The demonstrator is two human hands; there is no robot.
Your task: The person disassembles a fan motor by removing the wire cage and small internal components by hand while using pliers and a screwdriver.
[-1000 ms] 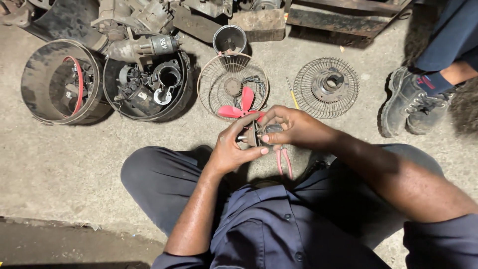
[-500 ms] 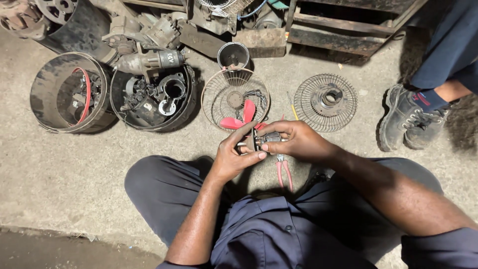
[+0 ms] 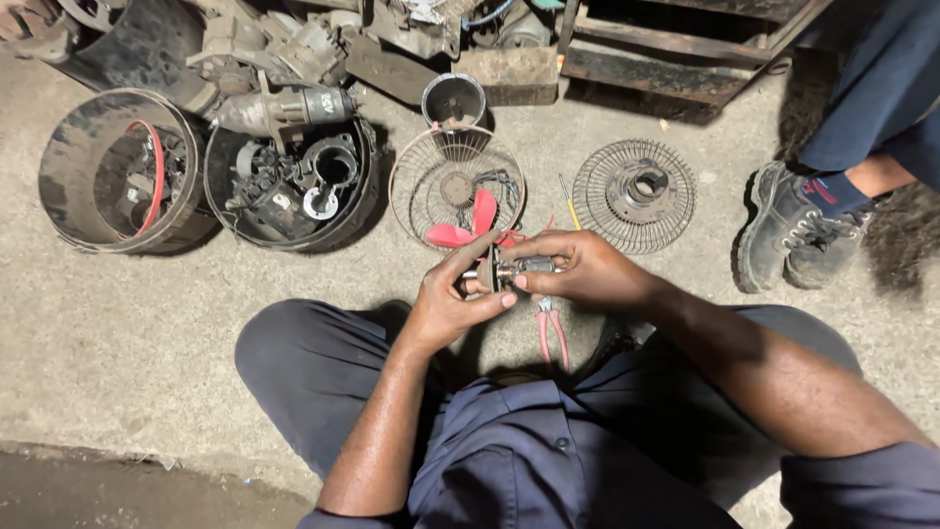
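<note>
Two hands working: left hand [image 3: 452, 299] and right hand [image 3: 578, 269] are both pinching one small metal motor shaft [image 3: 509, 271] in their fingers, above one pair of pink-handled pliers [image 3: 551, 333]. Two wire fan guards [image 3: 457, 181] (one carrying a pink blade [image 3: 468, 227]), two round tubs [image 3: 117, 171]. Scene sitting lower in view than before.

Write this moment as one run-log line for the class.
left hand: grips small metal motor part | right hand: grips same part | red-handled pliers: on floor below | red fan blade: in wire guard
</note>
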